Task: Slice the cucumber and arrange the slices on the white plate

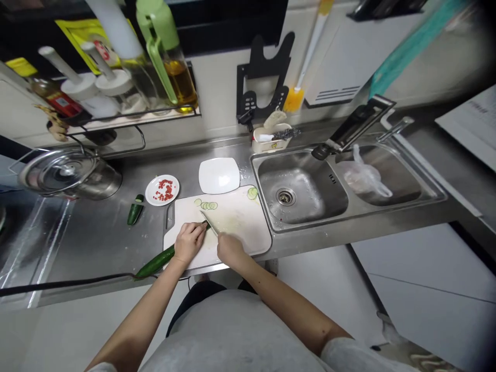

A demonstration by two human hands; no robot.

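A long green cucumber (155, 263) lies across the near left corner of a white cutting board (236, 217). My left hand (189, 241) is closed over the cucumber's cut end, pressing it onto the board. My right hand (230, 249) grips the handle of a knife (210, 223), whose blade points away from me toward my left fingers. Several thin cucumber slices (206, 205) lie in a row at the board's far side. A few more cucumber slices (252, 193) sit at its far right corner.
A cut cucumber end (135, 209) lies on the steel counter beside a small plate of red pieces (162, 189). A white square plate (219, 175) sits behind the board. A double sink (306, 191) with a plastic bag (366, 176) is right; a lidded pot (70, 173) is left.
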